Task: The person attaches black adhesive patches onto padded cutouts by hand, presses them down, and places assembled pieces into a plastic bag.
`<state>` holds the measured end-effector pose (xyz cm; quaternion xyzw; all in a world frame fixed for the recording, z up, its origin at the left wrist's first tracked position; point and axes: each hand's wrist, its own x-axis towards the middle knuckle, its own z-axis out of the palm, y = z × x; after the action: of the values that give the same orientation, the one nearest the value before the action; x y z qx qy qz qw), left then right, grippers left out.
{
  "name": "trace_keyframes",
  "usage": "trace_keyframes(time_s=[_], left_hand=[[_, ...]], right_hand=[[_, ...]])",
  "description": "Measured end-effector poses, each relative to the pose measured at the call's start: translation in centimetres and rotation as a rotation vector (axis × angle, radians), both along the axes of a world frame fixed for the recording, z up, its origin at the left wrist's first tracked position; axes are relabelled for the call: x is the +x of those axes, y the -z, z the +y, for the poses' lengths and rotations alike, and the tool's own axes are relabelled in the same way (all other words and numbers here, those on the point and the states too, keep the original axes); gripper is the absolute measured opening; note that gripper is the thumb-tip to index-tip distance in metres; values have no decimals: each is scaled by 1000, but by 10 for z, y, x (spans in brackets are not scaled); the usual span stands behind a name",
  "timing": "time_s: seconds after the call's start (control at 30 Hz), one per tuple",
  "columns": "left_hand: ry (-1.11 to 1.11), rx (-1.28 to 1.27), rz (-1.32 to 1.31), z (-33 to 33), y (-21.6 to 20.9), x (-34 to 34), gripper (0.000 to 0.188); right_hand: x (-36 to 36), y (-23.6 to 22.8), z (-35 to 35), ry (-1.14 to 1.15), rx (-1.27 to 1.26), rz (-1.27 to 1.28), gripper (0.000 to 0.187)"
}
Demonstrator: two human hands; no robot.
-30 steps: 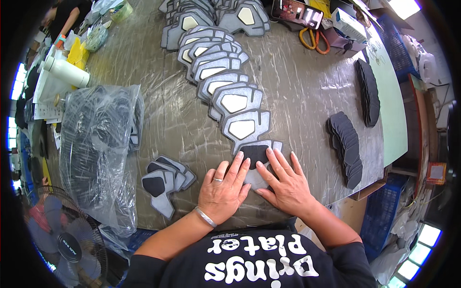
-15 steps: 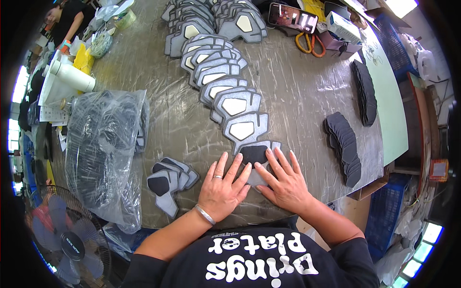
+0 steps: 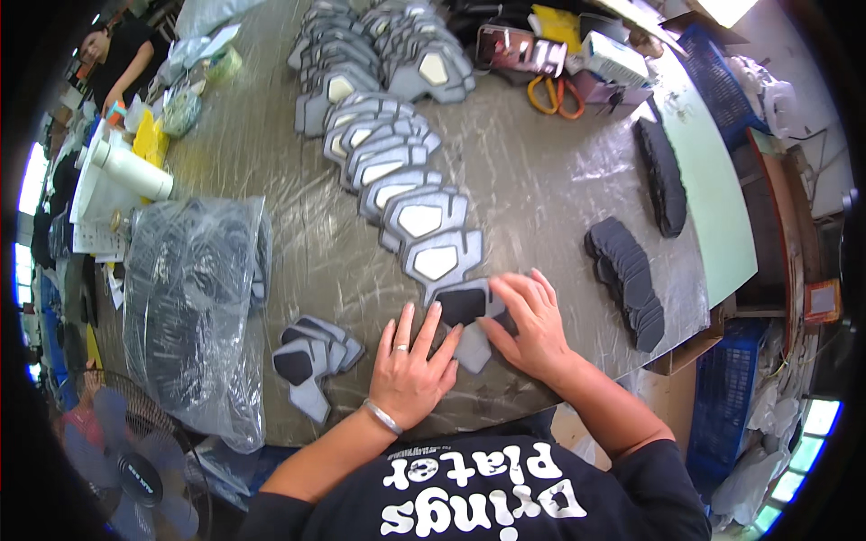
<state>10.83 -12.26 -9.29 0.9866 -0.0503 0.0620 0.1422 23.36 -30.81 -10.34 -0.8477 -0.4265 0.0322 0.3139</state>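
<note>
One grey piece (image 3: 473,350) with a black patch (image 3: 464,307) lies on the bench (image 3: 541,180) in the head view, between the left grip (image 3: 412,379) and the right grip (image 3: 534,329). The left is spread nearly flat against its near left side, grasping nothing; the right curls at its right edge, whether pinching I cannot tell. White-patched pieces (image 3: 420,219) stretch ahead of both grips; a small pile (image 3: 307,397) sits left of the left grip, black pads (image 3: 629,279) right of the right.

Layered pieces (image 3: 390,171), upper centre: grey, dark edges, white panels (image 3: 435,261). Patch (image 3: 463,307), centre: solid black. Stack (image 3: 629,281), right: black. Scissors handles (image 3: 558,93), upper right: orange. Shirt (image 3: 478,505), bottom: black, white lettering.
</note>
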Motion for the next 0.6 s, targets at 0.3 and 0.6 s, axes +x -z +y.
trace_keyframes(time_s=[0.3, 0.6], left_hand=[[-190, -524, -259, 3, 9, -16, 90], [-665, -1090, -163, 87, -29, -69, 34]], right_hand=[[-13, -17, 21, 171, 302, 398, 29], [7, -40, -65, 551, 240, -111, 31]])
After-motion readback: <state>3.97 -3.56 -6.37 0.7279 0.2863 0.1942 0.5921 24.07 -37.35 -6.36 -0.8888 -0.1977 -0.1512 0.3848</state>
